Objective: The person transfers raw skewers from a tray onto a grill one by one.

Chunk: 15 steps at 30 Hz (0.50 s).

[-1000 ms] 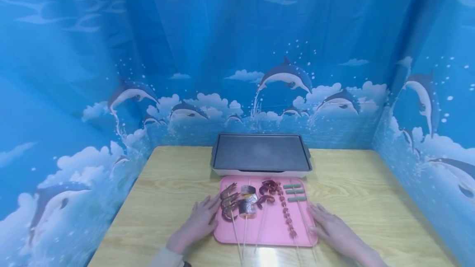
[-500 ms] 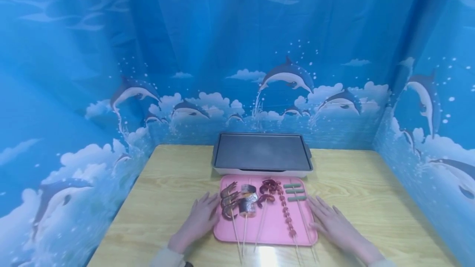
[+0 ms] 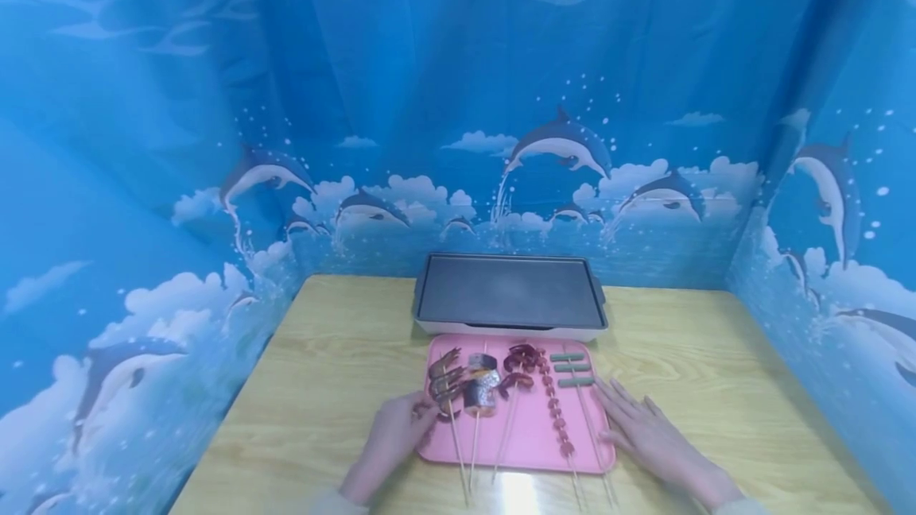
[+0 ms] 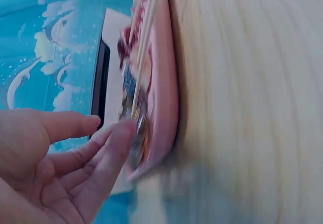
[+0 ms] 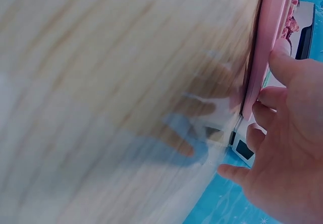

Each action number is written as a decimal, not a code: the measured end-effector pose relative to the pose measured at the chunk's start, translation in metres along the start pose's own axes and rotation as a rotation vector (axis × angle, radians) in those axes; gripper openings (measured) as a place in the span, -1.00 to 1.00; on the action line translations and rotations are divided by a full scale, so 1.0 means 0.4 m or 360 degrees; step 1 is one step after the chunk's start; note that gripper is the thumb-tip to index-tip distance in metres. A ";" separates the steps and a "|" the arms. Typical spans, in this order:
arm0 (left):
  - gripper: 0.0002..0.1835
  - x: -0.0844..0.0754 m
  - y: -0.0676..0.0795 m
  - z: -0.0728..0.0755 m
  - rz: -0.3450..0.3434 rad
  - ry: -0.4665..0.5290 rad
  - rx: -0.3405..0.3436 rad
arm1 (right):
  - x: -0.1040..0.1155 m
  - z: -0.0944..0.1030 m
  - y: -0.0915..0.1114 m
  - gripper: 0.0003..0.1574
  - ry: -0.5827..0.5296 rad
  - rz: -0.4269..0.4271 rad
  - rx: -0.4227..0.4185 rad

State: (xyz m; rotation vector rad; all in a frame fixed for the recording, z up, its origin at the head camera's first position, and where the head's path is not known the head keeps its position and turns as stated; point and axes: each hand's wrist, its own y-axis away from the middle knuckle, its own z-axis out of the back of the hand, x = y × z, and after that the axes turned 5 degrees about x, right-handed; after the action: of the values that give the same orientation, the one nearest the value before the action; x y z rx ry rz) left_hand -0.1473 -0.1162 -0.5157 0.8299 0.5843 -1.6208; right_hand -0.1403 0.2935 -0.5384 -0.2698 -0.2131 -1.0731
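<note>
In the head view a pink tray (image 3: 522, 439) bears several skewers side by side. At its left edge my left hand (image 3: 392, 439) reaches over the rim by the shrimp skewer (image 3: 445, 384). The left wrist view has the thumb apart from the bent fingers (image 4: 108, 153), whose tips are at the shrimp; contact cannot be told. Beside the shrimp lie a fish-chunk skewer (image 3: 481, 388), a dark red seafood skewer (image 3: 518, 364), a skewer of small reddish pieces (image 3: 556, 412) and a skewer of green sticks (image 3: 572, 369). My right hand (image 3: 647, 431) rests along the tray's right edge, fingers extended.
A black griddle (image 3: 511, 292) with a pale base stands directly behind the tray. The wooden table (image 3: 308, 388) extends to both sides. A blue dolphin-print curtain (image 3: 429, 102) hangs round the back and sides. Skewer sticks poke past the tray's front edge.
My left hand has moved from beside the tray to over its left rim, its fingers now bent by the shrimp. My right hand stays at the right edge. The view has shifted slightly.
</note>
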 end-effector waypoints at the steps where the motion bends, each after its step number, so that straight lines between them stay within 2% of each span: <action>1: -0.88 -0.001 0.001 -0.007 0.0002 0.0077 0.0047 | 0.000 0.000 0.000 -0.20 0.0002 0.0007 0.0002; 3: -0.88 0.001 0.001 -0.020 0.0016 0.0218 0.0135 | 0.003 0.003 -0.001 -0.20 -0.0009 0.0016 -0.0004; 7: -0.86 0.010 0.000 -0.044 0.0028 0.0334 0.0241 | 0.003 0.001 -0.001 -0.21 -0.0035 -0.0006 0.0030; 11: -0.87 0.017 -0.003 -0.065 0.0097 0.0483 0.0284 | 0.007 0.003 -0.001 -0.20 -0.0033 -0.0031 0.0033; 15: -0.85 0.020 -0.004 -0.077 0.0177 0.0740 0.0312 | 0.006 0.004 -0.001 -0.20 -0.0030 -0.0046 0.0042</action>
State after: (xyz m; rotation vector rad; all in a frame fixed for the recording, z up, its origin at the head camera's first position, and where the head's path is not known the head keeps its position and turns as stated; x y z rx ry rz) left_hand -0.1433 -0.0976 -0.5414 1.3801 0.6938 -1.4012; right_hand -0.1397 0.2918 -0.5360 -0.2541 -0.2488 -1.0960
